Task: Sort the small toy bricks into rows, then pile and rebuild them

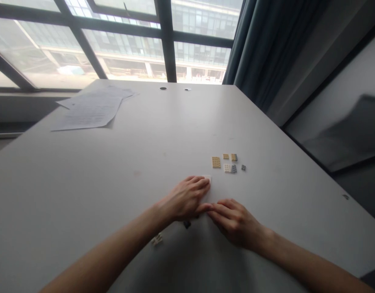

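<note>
My left hand (192,197) reaches over a flat white piece (208,178) on the table, its fingers along the far end and its thumb at the near side. Most of that piece is hidden under the hand. Against the left thumb tip, my right hand (233,219) has its fingers pressed together in a pinch; whatever lies between them is out of sight. Close to the left wrist is a small dark piece (186,224), partly covered. Some small cream pieces (157,239) lie beside the left forearm.
Beyond my hands sit small studded building plates: a tan one (216,162), a smaller tan one (225,156), a tan-and-grey one (234,157), a white-and-grey one (230,168) and a dark grey one (243,167). Printed papers (90,110) lie at the far left of the white table (163,130).
</note>
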Available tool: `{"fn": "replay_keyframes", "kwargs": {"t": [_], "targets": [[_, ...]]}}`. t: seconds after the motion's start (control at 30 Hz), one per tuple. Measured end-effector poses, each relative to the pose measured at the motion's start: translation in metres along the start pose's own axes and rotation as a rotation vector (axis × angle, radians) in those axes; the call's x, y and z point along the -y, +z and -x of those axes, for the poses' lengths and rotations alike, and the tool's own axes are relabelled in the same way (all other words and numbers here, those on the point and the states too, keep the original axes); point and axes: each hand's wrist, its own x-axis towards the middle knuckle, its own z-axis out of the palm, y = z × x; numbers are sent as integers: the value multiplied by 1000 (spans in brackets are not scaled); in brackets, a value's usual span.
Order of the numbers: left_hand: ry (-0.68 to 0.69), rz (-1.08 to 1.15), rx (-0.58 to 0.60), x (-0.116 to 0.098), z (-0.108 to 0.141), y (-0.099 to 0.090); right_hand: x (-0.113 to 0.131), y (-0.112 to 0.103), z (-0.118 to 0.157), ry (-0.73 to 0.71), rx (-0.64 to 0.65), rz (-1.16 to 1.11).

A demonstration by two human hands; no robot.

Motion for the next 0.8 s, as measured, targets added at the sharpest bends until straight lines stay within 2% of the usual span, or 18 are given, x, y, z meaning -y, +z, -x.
{"fn": "replay_keyframes", "kwargs": {"t": [0.27, 0.47, 0.57, 0.63, 0.73, 0.8], "targets": [[38, 9, -13, -10, -36, 10, -18, -19, 29, 122, -15, 81], [38, 3, -43, -12, -43, 14, -42, -26, 42, 240, -32, 127], [19, 0, -113, -8, -32, 6, -60, -28, 46, 325, -16, 153], [-21, 3, -165, -1, -15, -3, -72, -29, 47, 366, -8, 170], [-87, 14, -248, 13, 22, -16, -86, -31, 47, 403, 4, 195], [-114, 12, -313, 23, 53, -21, -86, -30, 44, 419, -12, 217]]}}
